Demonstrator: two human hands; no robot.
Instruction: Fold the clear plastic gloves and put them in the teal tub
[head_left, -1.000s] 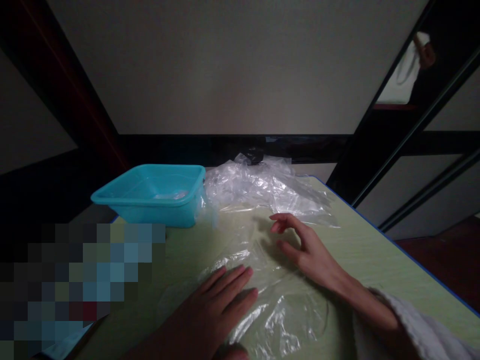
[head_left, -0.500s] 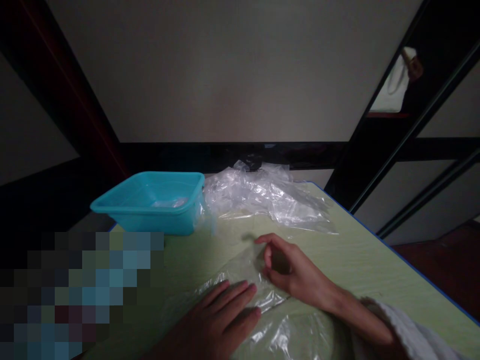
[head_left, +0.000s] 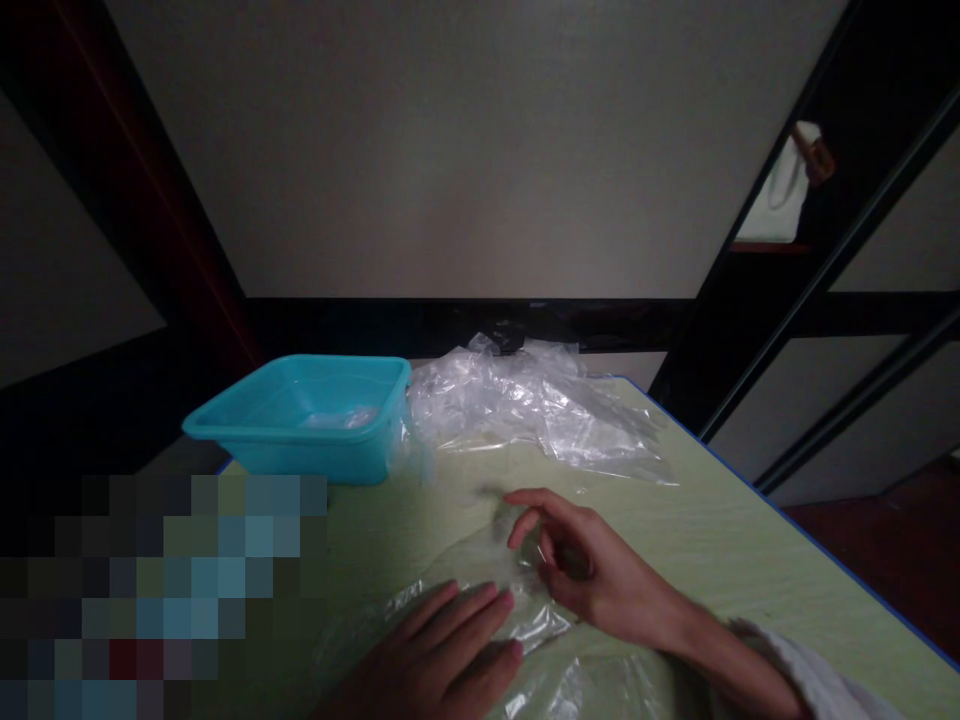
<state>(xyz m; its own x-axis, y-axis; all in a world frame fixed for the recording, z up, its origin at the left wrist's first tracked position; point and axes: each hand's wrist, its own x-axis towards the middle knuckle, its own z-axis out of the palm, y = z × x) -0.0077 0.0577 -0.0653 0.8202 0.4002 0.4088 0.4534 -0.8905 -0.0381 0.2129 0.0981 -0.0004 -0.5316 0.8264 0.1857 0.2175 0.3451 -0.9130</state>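
A clear plastic bag (head_left: pixel 551 628) lies on the table at the near middle. My left hand (head_left: pixel 450 650) rests flat on it, palm down with the fingers stretched out. To the right, my right hand (head_left: pixel 592 565) is over the bag's far right part, its fingers loosely bent and apart, with nothing visible held in them. The thumb side sits close to the plastic; I cannot tell whether it touches. Part of the bag's near end is cut off by the bottom of the view.
A turquoise basin (head_left: pixel 315 455) stands at the table's far left with some clear plastic inside. Beside it lies a crumpled heap of clear plastic bags (head_left: pixel 525 400). The pale green table (head_left: pixel 735 560) has a blue edge. A panel (head_left: pixel 472 150) rises behind.
The right hand's fingers have loosened from a tighter curl and spread slightly. The left hand stays flat on the bag. The whole view has shifted a little.
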